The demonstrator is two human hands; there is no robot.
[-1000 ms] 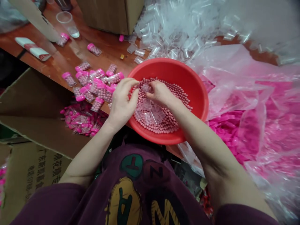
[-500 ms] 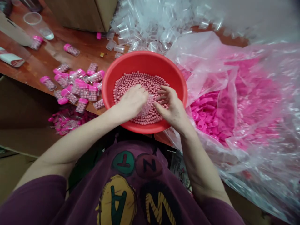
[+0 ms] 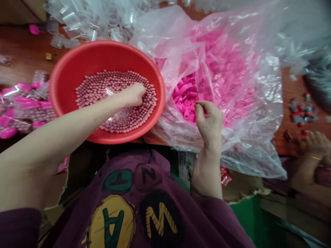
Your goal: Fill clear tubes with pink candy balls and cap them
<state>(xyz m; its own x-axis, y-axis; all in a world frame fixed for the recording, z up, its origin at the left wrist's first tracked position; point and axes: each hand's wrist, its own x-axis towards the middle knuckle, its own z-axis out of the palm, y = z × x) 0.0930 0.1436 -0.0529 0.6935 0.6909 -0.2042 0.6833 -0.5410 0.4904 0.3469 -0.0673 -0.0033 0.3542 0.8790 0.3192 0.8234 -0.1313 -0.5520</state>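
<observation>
A red basin [image 3: 67, 62] of small pink beads [image 3: 113, 81] sits at the table's edge. My left hand [image 3: 137, 94] is closed at the right side of the beads, knuckles up; what its fingers hold, if anything, is hidden. Clear plastic pieces [image 3: 109, 91] lie among the beads, partly behind my left forearm. To the right, my right hand [image 3: 210, 119] is closed with thumb and forefinger together, just in front of the pink plastic caps [image 3: 187, 100] in a clear bag [image 3: 176, 38]. Whatever is between those fingers does not show.
Filled bead containers with pink lids [image 3: 23, 103] lie left of the basin. Clear empty containers [image 3: 90, 20] are heaped behind it. A yellow cube [image 3: 48, 56] lies on the table. At the far right, another person's hand [image 3: 318, 144] is near small red and grey pieces [image 3: 302, 112].
The view has swung right. My right hand has left the basin for the bag of pink caps and its fingers have closed. My left hand has moved to the right side of the beads.
</observation>
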